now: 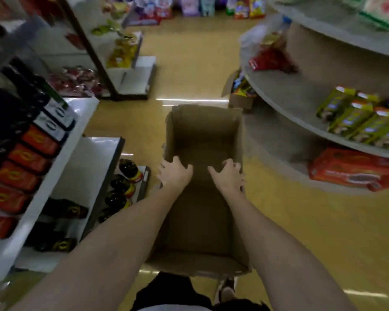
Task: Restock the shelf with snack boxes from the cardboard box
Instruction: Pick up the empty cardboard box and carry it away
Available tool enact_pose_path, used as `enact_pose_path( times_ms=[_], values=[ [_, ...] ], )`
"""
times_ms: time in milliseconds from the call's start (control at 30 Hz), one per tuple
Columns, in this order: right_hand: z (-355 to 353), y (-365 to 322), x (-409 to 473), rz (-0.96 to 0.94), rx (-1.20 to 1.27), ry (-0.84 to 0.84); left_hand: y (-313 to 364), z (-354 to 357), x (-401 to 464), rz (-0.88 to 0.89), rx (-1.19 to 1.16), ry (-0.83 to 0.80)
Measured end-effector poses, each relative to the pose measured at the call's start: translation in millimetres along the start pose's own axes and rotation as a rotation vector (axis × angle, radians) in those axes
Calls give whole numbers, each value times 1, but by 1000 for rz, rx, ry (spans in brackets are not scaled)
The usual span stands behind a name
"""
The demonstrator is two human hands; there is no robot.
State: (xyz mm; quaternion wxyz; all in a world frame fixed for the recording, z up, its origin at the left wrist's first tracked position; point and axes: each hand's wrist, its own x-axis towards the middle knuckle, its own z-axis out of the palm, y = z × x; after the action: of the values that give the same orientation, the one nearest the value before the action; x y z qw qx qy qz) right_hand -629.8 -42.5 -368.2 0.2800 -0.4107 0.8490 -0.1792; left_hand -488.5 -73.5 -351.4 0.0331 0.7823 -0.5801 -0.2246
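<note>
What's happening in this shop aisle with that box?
A person stands in a shop aisle holding an open brown cardboard box out in front. The left hand grips its left wall and the right hand grips its right wall. The box looks empty inside. On the curved grey shelf to the right lie green and yellow snack boxes, with red snack boxes on the tier below.

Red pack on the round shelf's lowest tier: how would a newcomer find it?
Find the round shelf on the right. Below the green boxes, on its bottom tier, lies the red pack: large, flat and alone.
</note>
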Motion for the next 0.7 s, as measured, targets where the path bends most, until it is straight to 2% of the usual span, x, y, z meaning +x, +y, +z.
enact_pose_path(
  times_ms=[233, 467, 700],
  values=[
    [4, -82, 87, -268, -104, -106, 18, -30, 76, -213, -122, 86],
    [55, -180, 193, -412, -174, -181, 18, -42, 204, -382, -188, 140],
    [108, -290, 305, -452, -298, -255, 20, -57, 355, -528, -291, 130]
  ],
)
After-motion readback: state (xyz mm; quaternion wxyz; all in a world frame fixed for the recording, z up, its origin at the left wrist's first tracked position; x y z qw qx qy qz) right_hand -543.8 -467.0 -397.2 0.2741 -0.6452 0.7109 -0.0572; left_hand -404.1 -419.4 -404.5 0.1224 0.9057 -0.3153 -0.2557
